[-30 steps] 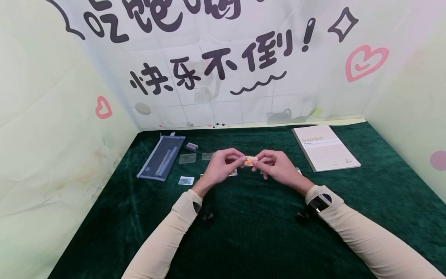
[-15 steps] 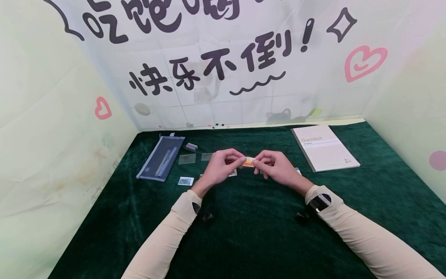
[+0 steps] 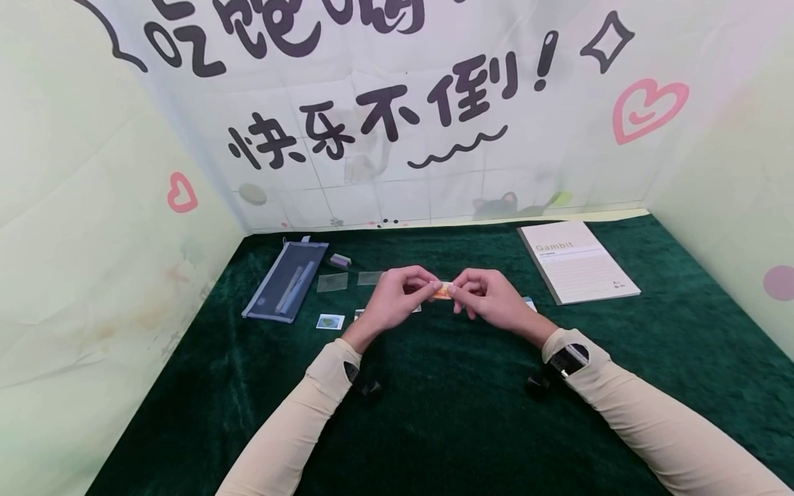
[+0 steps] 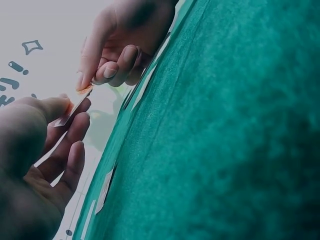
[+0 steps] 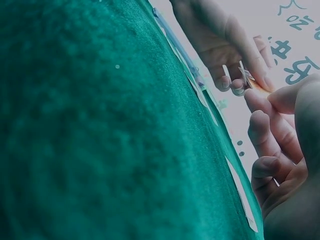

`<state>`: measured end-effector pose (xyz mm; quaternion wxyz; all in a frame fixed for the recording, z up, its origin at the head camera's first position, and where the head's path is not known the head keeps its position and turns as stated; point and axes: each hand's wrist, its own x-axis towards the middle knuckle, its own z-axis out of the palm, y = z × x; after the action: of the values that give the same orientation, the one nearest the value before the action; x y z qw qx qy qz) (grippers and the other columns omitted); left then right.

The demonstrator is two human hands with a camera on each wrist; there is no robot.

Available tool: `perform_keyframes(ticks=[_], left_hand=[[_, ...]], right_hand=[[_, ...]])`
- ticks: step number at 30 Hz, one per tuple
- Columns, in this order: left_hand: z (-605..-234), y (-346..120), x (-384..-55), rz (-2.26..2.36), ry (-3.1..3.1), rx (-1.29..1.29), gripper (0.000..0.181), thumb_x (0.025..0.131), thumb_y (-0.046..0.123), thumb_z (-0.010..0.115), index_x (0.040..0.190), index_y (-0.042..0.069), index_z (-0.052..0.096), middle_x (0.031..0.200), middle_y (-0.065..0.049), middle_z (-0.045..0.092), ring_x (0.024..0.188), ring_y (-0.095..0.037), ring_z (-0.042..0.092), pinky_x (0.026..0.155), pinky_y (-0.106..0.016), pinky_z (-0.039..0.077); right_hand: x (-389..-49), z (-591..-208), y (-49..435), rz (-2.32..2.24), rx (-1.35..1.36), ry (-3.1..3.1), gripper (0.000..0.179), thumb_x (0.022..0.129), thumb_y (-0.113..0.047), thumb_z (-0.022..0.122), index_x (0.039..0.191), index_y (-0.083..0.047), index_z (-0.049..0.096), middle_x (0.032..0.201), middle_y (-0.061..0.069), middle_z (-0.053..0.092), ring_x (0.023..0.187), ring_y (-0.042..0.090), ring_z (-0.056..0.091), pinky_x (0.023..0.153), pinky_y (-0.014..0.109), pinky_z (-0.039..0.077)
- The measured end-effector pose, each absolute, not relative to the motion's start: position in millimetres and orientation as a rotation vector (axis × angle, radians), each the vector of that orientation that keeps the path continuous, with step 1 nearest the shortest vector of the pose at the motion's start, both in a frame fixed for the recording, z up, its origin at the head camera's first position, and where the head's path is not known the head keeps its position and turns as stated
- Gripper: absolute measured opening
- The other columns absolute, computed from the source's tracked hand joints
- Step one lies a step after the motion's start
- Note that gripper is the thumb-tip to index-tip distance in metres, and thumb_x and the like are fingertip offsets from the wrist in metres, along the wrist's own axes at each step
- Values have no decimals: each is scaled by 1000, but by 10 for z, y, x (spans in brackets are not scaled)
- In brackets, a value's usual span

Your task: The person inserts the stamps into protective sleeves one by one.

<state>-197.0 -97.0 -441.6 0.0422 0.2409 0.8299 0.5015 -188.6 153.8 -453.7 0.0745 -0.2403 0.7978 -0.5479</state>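
Between the two hands is a small orange-and-yellow stamp-like card (image 3: 442, 291), held up above the cloth. My left hand (image 3: 397, 296) pinches its left end with thumb and fingers. The right hand (image 3: 493, 297) pinches the other end, its remaining fingers curled beneath. In the right wrist view, thin clear-looking edges (image 5: 244, 74) stick out at the card's far end; whether this is a sleeve is hard to tell. A blue-green stamp-like card (image 3: 331, 322) lies left of my left wrist. Other small cards lie partly hidden behind both hands.
Two clear rectangular pieces (image 3: 333, 282) lie behind the left hand, near a small purple-and-white eraser-like block (image 3: 340, 261). A blue zip pouch (image 3: 267, 293) with pens inside is at the left. At the back right lies a "Gambit" notepad (image 3: 586, 269). Dark green cloth (image 3: 446, 413) covers the table.
The small orange card tilts and shifts slightly between the fingertips, and the right fingertips slide a little along its edge. Both arms stay almost in place.
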Motion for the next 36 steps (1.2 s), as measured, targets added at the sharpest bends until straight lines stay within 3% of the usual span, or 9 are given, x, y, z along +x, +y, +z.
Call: perform_keyframes(ticks=[10,17,36], left_hand=[[-4426,-957,-1973,1491,2556,726,21,108,41,68,114,23,79,100,4,81,85,-21,73,73,-31,59],[-4432,-960,-1967,1488,2545,746,19,108,38,69,115,23,79,100,4,81,88,-19,74,76,-36,60],[-4462,-969,-1978,1464,2555,744,20,108,40,69,115,25,78,101,7,82,88,-19,74,76,-34,59]], right_hand=[[-1881,-4519,1539,-1594,-735,2409,23,111,-32,64,108,-10,72,81,9,75,61,24,62,59,29,49],[-1889,-4526,1544,-1569,-718,2417,24,111,-34,64,107,-11,72,79,7,75,61,25,62,60,30,49],[-1911,-4547,1536,-1518,-696,2412,27,111,-38,63,108,-13,72,82,8,76,63,25,63,62,30,49]])
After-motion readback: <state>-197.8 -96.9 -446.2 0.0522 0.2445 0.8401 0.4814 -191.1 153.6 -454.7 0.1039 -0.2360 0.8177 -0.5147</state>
